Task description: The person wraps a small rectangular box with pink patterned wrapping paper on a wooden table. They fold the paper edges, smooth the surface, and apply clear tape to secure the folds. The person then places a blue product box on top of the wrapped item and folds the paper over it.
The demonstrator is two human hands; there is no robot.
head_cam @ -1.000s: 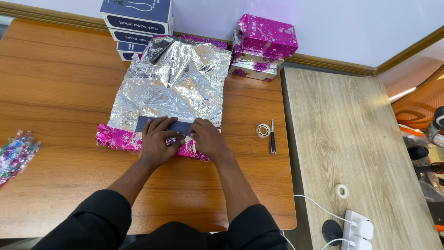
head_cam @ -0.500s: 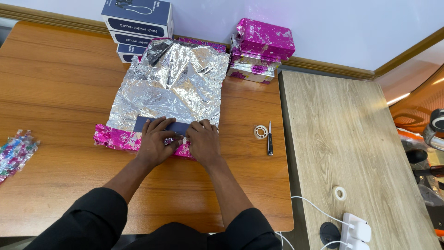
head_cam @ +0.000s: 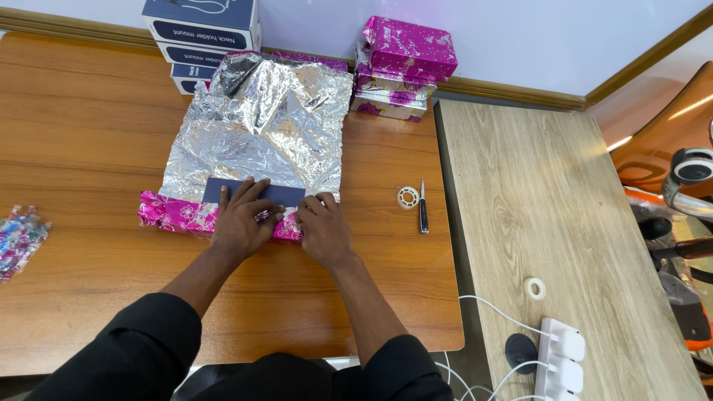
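Note:
A crumpled sheet of wrapping paper point(head_cam: 260, 126), silver side up, lies spread on the brown table point(head_cam: 89, 134). Its near edge is folded over, showing a pink flowered side point(head_cam: 174, 214). A dark blue box point(head_cam: 223, 190) lies on the sheet under that fold. My left hand point(head_cam: 241, 223) lies flat, fingers spread, on the box and the pink fold. My right hand point(head_cam: 323, 232) presses flat on the fold just to its right. Both hands hold the paper down against the box.
Dark blue boxes point(head_cam: 200, 30) are stacked at the back wall, with pink wrapped parcels point(head_cam: 401, 67) beside them. A tape roll point(head_cam: 407, 197) and a small knife point(head_cam: 422, 208) lie right of the sheet. A second tape roll point(head_cam: 534, 288) and power strip point(head_cam: 561, 360) sit on the grey table. Coloured wrapping point(head_cam: 18, 241) lies far left.
My right hand has slid slightly left and flattened onto the pink fold. The left hand stays put. The view has shifted a little.

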